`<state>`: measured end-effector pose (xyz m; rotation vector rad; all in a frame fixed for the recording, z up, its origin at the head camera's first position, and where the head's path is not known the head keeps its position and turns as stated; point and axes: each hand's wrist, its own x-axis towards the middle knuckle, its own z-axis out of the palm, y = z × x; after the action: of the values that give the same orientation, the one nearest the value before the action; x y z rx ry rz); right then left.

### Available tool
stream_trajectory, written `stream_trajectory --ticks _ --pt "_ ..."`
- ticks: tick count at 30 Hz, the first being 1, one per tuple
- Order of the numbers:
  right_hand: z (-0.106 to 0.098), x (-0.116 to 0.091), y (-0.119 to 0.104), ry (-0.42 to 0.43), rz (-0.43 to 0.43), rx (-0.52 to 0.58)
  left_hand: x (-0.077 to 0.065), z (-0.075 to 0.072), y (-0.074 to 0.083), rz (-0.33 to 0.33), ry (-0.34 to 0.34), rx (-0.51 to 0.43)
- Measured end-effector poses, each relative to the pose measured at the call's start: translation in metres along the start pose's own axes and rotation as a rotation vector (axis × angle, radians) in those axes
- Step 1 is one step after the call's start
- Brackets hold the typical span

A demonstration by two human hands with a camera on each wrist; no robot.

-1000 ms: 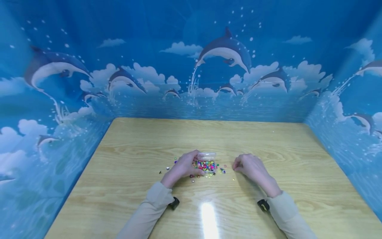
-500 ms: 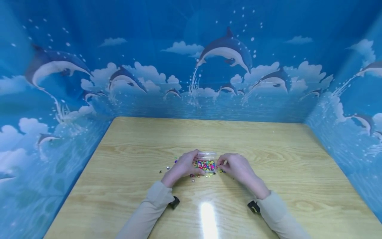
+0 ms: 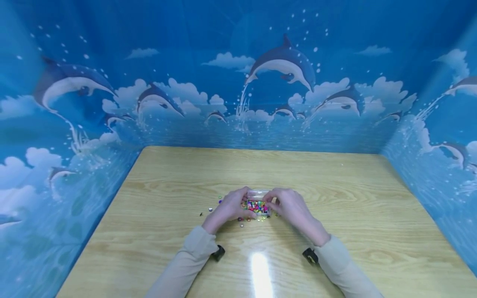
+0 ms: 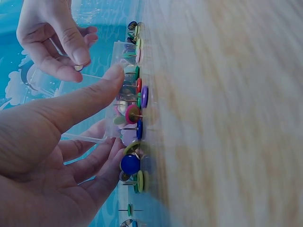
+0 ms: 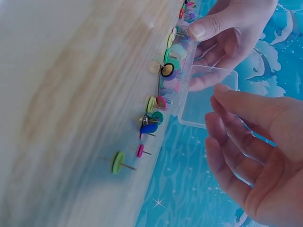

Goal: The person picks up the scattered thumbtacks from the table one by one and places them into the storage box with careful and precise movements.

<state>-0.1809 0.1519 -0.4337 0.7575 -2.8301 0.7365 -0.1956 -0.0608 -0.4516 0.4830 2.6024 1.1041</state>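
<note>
A small clear plastic box (image 3: 258, 193) stands on the table with its hinged lid open. Colourful thumbtacks (image 3: 256, 206) fill its tray. From the left side my left hand (image 3: 231, 205) grips the box, thumb at the near side and fingers at the far side. My right hand (image 3: 292, 205) is at the box's right end, over the tray's edge. Between its thumb and forefinger it pinches a small gold thumbtack (image 4: 78, 67), visible in the left wrist view. In the right wrist view, the clear lid (image 5: 194, 101) stands behind the right fingertips, which hide the tack there.
Loose thumbtacks lie around the box, including a green thumbtack (image 5: 118, 163) and a pink thumbtack (image 5: 140, 151). Others are scattered left of the left hand, such as a silvery thumbtack (image 3: 210, 209). A dolphin-print curtain (image 3: 238, 124) borders the wooden table (image 3: 179, 174).
My right hand has moved left from the bare table to the box's right end, over the tray. The left hand has stayed on the box.
</note>
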Motion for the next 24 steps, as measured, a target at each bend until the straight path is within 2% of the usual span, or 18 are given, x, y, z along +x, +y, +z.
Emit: stream_trajectory --ticks 5,11,17,24 --pt "-0.001 0.0 -0.001 0.01 0.009 -0.004 0.0 0.0 0.0 0.0 0.0 -0.002" --pt "-0.005 -0.002 0.001 -0.025 0.024 0.003 0.001 0.001 0.0 0.002 0.005 -0.009" --pt "-0.018 -0.014 0.012 -0.055 0.066 0.001 0.002 0.002 0.0 -0.013 0.009 0.0" --pt "-0.032 -0.035 0.035 -0.168 0.082 -0.016 0.0 0.001 0.0 -0.017 0.008 0.004"
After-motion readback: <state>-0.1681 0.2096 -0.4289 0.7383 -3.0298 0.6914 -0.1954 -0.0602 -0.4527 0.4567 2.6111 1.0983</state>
